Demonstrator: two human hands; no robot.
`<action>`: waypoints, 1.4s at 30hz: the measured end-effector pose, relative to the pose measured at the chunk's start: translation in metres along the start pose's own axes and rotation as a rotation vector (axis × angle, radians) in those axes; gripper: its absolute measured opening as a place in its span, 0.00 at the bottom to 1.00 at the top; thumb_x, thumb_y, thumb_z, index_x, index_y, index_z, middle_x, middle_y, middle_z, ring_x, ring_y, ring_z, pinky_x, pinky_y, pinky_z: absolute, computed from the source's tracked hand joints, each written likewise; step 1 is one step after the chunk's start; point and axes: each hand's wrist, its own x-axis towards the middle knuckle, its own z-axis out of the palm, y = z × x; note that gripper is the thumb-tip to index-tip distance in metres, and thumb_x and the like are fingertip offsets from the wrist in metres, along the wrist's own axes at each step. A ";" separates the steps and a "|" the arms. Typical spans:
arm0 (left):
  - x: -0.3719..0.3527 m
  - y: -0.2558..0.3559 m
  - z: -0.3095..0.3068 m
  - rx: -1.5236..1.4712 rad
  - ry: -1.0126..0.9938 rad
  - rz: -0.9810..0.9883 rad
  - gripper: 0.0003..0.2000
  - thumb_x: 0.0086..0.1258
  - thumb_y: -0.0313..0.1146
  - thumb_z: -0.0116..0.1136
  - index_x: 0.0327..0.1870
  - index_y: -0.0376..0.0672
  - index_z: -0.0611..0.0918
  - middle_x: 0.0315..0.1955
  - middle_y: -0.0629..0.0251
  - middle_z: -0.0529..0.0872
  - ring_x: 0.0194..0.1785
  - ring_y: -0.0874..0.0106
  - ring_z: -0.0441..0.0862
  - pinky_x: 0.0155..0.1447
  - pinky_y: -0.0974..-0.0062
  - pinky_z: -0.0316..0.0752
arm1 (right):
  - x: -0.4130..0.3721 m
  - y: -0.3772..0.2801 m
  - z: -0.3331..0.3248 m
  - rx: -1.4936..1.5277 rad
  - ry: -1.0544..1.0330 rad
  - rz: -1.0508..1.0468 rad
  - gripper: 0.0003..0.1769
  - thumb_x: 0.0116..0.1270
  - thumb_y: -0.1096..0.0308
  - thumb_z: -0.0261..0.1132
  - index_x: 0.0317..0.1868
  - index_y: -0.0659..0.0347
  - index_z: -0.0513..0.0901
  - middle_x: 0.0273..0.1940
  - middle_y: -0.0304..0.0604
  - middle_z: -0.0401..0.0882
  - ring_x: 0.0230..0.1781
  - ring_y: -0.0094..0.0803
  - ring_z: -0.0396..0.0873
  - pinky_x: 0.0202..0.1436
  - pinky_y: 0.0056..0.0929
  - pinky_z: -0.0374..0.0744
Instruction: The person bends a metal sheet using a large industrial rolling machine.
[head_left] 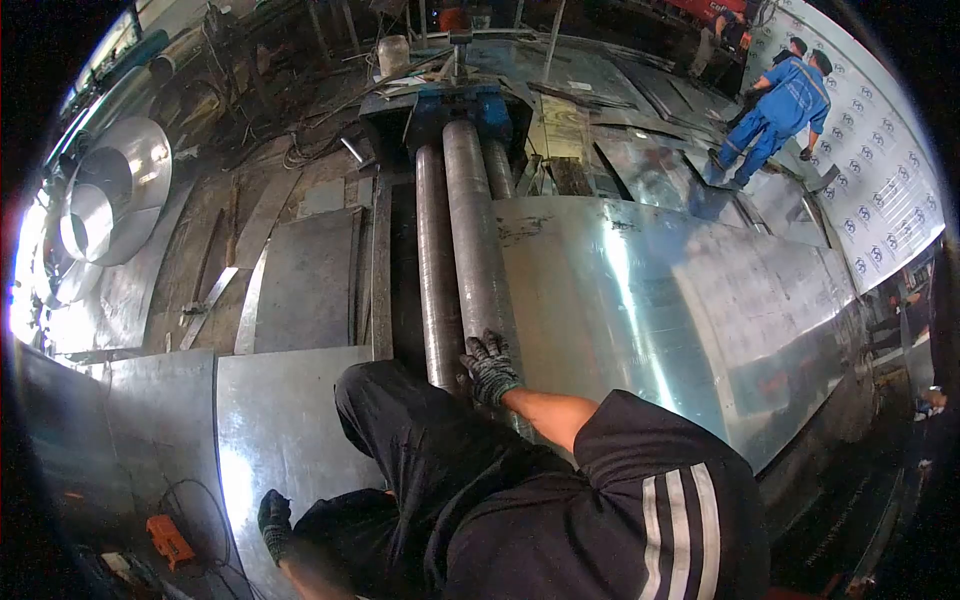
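Observation:
My right hand, in a dark grey-patterned work glove, lies on a long metal roller with its fingers spread. A second, thinner roller runs beside it on the left. Under the right forearm, a large shiny metal sheet extends to the right from the rollers. My left hand, also gloved, is low at the left beside my knee, over a flat metal plate. Its fingers are too dark to make out. An orange box with a cable sits to its left.
A blue machine housing holds the rollers' far ends. Curled sheet metal stands at far left. Flat plates and scraps lie on the floor. A person in blue coveralls bends near a printed white backdrop; other people are behind.

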 end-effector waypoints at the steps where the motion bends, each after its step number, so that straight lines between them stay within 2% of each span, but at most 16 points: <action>1: -0.008 0.008 0.003 0.001 0.000 0.000 0.19 0.74 0.48 0.63 0.55 0.43 0.84 0.31 0.69 0.85 0.26 0.76 0.73 0.30 0.74 0.68 | 0.000 0.001 0.000 0.003 0.014 -0.005 0.30 0.70 0.44 0.57 0.64 0.51 0.82 0.77 0.54 0.61 0.81 0.65 0.45 0.81 0.65 0.40; 3: -0.020 0.025 0.008 0.044 0.011 -0.030 0.19 0.74 0.49 0.63 0.54 0.44 0.84 0.31 0.69 0.85 0.25 0.77 0.72 0.29 0.75 0.67 | 0.000 0.003 0.003 0.021 -0.003 0.000 0.30 0.70 0.44 0.57 0.64 0.51 0.82 0.77 0.54 0.61 0.81 0.64 0.45 0.81 0.65 0.40; 6: 0.009 -0.002 -0.006 0.048 -0.057 -0.009 0.18 0.74 0.49 0.64 0.51 0.44 0.85 0.31 0.70 0.85 0.24 0.77 0.72 0.27 0.74 0.65 | 0.001 -0.001 -0.004 0.025 0.001 0.004 0.29 0.69 0.44 0.58 0.64 0.51 0.82 0.77 0.53 0.61 0.81 0.64 0.45 0.81 0.65 0.40; 10: 0.014 -0.006 -0.011 0.093 -0.067 -0.001 0.17 0.74 0.50 0.62 0.50 0.45 0.85 0.31 0.71 0.86 0.24 0.77 0.72 0.27 0.75 0.64 | 0.001 -0.002 -0.005 -0.028 0.007 0.005 0.29 0.69 0.45 0.58 0.63 0.51 0.82 0.76 0.52 0.62 0.81 0.62 0.46 0.82 0.64 0.40; 12: 0.016 -0.005 -0.014 0.197 -0.099 -0.051 0.19 0.74 0.52 0.61 0.51 0.46 0.85 0.31 0.71 0.86 0.26 0.77 0.74 0.28 0.74 0.65 | 0.001 -0.004 -0.009 -0.036 -0.019 0.013 0.29 0.70 0.45 0.57 0.63 0.51 0.82 0.77 0.52 0.62 0.81 0.62 0.46 0.82 0.64 0.39; 15: 0.019 -0.008 -0.017 0.216 -0.147 -0.025 0.20 0.74 0.54 0.60 0.51 0.47 0.85 0.32 0.70 0.87 0.27 0.76 0.75 0.30 0.72 0.66 | 0.000 -0.010 -0.020 -0.050 -0.051 0.031 0.28 0.71 0.45 0.57 0.64 0.52 0.82 0.77 0.52 0.61 0.81 0.62 0.44 0.82 0.63 0.39; 18: 0.020 -0.008 -0.016 0.245 -0.117 -0.070 0.20 0.74 0.54 0.60 0.51 0.47 0.85 0.33 0.70 0.88 0.27 0.76 0.76 0.30 0.71 0.66 | -0.001 -0.014 -0.024 -0.078 -0.081 0.049 0.29 0.71 0.46 0.56 0.64 0.52 0.81 0.78 0.52 0.60 0.81 0.62 0.44 0.82 0.62 0.39; 22: 0.019 -0.011 -0.015 0.210 -0.069 -0.079 0.20 0.74 0.54 0.60 0.51 0.48 0.85 0.33 0.70 0.88 0.27 0.76 0.75 0.30 0.72 0.66 | 0.000 -0.011 -0.026 -0.061 -0.082 0.034 0.29 0.71 0.46 0.56 0.65 0.52 0.81 0.78 0.52 0.59 0.82 0.62 0.43 0.82 0.63 0.39; 31: 0.014 -0.001 -0.013 0.217 -0.109 -0.090 0.20 0.75 0.54 0.59 0.53 0.47 0.85 0.32 0.71 0.87 0.26 0.76 0.75 0.29 0.73 0.65 | 0.000 -0.003 -0.008 -0.043 -0.051 0.008 0.30 0.71 0.45 0.56 0.66 0.52 0.80 0.78 0.53 0.59 0.81 0.64 0.43 0.81 0.66 0.40; 34: 0.011 -0.004 -0.013 0.150 -0.069 -0.068 0.20 0.75 0.53 0.59 0.54 0.47 0.85 0.32 0.71 0.87 0.27 0.76 0.75 0.29 0.73 0.65 | 0.001 -0.004 -0.011 -0.068 -0.114 0.027 0.30 0.71 0.45 0.57 0.66 0.52 0.79 0.78 0.53 0.59 0.81 0.64 0.43 0.81 0.66 0.40; 42: 0.015 -0.001 -0.013 0.190 -0.105 -0.080 0.20 0.75 0.51 0.60 0.57 0.45 0.84 0.35 0.69 0.88 0.28 0.76 0.76 0.30 0.72 0.67 | 0.002 0.001 -0.002 -0.076 -0.093 -0.014 0.31 0.70 0.44 0.57 0.66 0.51 0.79 0.78 0.52 0.59 0.81 0.62 0.44 0.81 0.65 0.38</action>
